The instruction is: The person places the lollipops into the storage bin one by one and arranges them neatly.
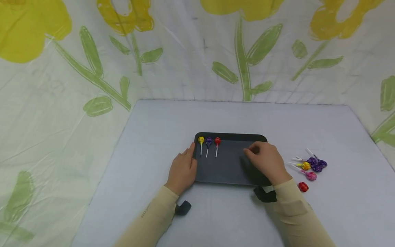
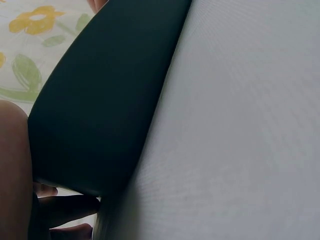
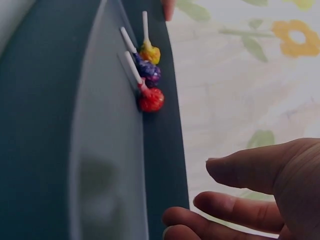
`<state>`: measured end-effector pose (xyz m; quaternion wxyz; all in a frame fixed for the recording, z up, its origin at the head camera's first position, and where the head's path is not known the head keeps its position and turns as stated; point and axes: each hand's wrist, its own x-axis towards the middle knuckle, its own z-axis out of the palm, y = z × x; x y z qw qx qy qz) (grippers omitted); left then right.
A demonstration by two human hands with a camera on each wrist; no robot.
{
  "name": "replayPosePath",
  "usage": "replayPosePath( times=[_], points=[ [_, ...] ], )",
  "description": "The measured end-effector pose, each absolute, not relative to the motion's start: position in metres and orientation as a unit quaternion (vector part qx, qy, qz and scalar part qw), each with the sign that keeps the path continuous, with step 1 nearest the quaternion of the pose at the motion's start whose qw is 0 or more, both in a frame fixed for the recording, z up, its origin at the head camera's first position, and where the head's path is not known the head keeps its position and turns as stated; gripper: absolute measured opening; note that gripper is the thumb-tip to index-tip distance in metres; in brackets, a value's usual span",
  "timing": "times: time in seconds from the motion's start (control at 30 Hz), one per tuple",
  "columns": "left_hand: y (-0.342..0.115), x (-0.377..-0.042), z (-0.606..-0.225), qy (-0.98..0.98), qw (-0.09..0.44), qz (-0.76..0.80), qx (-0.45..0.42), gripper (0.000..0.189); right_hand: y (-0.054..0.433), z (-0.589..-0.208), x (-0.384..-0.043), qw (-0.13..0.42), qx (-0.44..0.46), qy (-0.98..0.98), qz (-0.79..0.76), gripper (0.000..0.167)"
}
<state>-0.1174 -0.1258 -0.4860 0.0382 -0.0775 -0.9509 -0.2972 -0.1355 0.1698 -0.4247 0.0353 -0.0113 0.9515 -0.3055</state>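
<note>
At the left side of a dark rectangular tray (image 1: 228, 171), my left hand (image 1: 182, 169) grips the edge. In the left wrist view its thumb (image 2: 14, 170) is on one side of the tray's end and the fingers (image 2: 70, 210) are on the other. Three lollipops lie in a row at the tray's upper left: yellow (image 1: 201, 140), purple (image 1: 208, 141) and red (image 1: 217, 141), sticks toward me. My right hand (image 1: 267, 161) hovers over the tray's right part, fingers loosely bent. The right wrist view shows its thumb (image 3: 240, 167) apart from the fingers, holding nothing.
Right of the tray lies a loose pile of lollipops: several purple ones (image 1: 312, 161), a yellow one (image 1: 306, 166), a pink one (image 1: 311, 176) and a red one (image 1: 303, 187). The white table (image 1: 139, 154) meets a flower-patterned curtain (image 1: 185, 79) behind.
</note>
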Motion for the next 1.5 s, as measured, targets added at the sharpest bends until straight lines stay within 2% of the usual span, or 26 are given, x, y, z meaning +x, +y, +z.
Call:
replayPosePath(
  times=[0.67, 1.13, 1.5],
  points=[
    [-0.125, -0.117, -0.485, -0.950, 0.033, -0.301, -0.077, 0.058, 0.190, -0.420, -0.110, 0.040, 0.005, 0.947, -0.318, 0.036],
    [-0.127, -0.117, -0.488, -0.949, 0.035, -0.304, -0.071, 0.058, 0.203, -0.424, -0.095, 0.008, 0.002, 0.949, -0.315, 0.030],
    [-0.126, -0.117, -0.487, -0.950, 0.035, -0.300, -0.075, 0.058, 0.209, -0.422, -0.083, 0.030, 0.027, 0.942, -0.332, 0.033]
  ],
)
